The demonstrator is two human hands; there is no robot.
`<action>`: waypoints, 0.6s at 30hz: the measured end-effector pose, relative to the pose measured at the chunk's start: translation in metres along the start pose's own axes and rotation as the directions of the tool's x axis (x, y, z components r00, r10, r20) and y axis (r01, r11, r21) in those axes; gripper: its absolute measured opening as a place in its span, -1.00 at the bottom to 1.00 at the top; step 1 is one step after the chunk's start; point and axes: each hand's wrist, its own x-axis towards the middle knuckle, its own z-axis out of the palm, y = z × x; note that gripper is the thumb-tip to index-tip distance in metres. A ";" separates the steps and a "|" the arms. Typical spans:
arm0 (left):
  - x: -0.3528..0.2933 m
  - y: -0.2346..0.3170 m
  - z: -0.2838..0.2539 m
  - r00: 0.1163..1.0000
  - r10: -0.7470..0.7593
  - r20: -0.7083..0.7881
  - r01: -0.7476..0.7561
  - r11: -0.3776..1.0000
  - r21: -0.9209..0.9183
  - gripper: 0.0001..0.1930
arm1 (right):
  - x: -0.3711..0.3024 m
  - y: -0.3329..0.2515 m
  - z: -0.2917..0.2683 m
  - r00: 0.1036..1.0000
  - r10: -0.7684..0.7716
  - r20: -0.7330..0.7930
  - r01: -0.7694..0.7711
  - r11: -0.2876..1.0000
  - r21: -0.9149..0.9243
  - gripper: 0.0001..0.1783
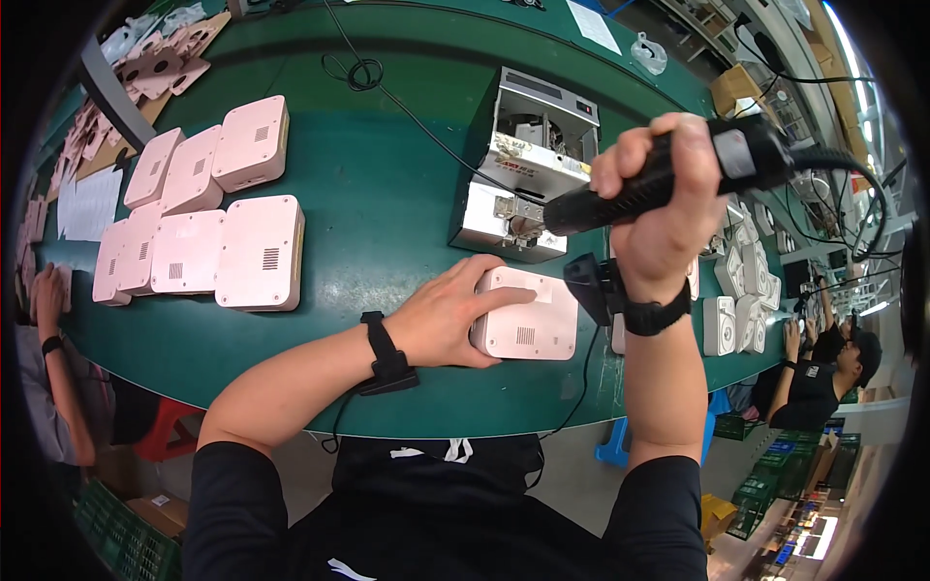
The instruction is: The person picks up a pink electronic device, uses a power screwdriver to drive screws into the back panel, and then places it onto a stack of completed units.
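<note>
My left hand [448,312] is wrapped around the left end of a pale pink plastic housing [528,318], which lies flat on the green table [378,232]. The housing shows a slotted vent and screw holes at its corners. Raised above and to the right, my right hand [668,208] grips a black corded electric screwdriver [668,179]. Its tip end points left, at the front of a metal screw feeder [523,160] standing behind the housing. Whether the bit touches the feeder is hard to see. A black strap device sits on each of my wrists.
Several similar pink housings [260,254] stand in two rows at the left. More white housings [746,281] are at the right, partly behind my right arm. Co-workers sit at both sides. A black cable [417,114] crosses the table; flat pink panels [160,68] lie far left.
</note>
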 end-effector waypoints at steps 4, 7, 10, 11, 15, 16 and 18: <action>0.000 -0.001 -0.002 1.000 0.005 0.015 -0.005 1.000 -0.006 -0.19 | -0.002 0.006 0.001 0.998 0.044 0.036 -0.042 0.997 -0.064 -0.66; 0.002 -0.005 0.000 0.999 0.032 -0.011 -0.032 0.999 -0.013 -0.19 | -0.008 0.000 -0.001 0.994 0.059 0.087 -0.058 0.998 -0.018 -0.64; -0.002 -0.006 0.001 0.999 0.026 -0.025 -0.026 1.000 -0.013 -0.18 | -0.019 -0.009 0.002 0.987 0.076 0.139 -0.098 0.982 0.161 -0.62; -0.001 -0.007 0.000 0.999 0.033 -0.022 -0.033 0.999 -0.007 -0.18 | -0.021 -0.011 0.003 0.987 0.082 0.140 -0.104 0.982 0.160 -0.62; -0.001 -0.006 0.001 0.999 0.040 -0.025 -0.040 0.999 -0.003 -0.17 | -0.023 -0.012 0.005 0.975 0.119 0.186 -0.149 0.976 0.159 -0.61; 0.000 -0.006 0.001 0.999 0.041 -0.028 -0.041 0.999 -0.002 -0.17 | -0.023 -0.011 0.005 0.975 0.138 0.174 -0.166 0.974 0.156 -0.61; -0.001 -0.005 0.001 0.999 0.034 -0.024 -0.034 0.999 -0.002 -0.17 | -0.023 -0.009 0.006 0.973 0.177 0.150 -0.200 0.968 0.151 -0.62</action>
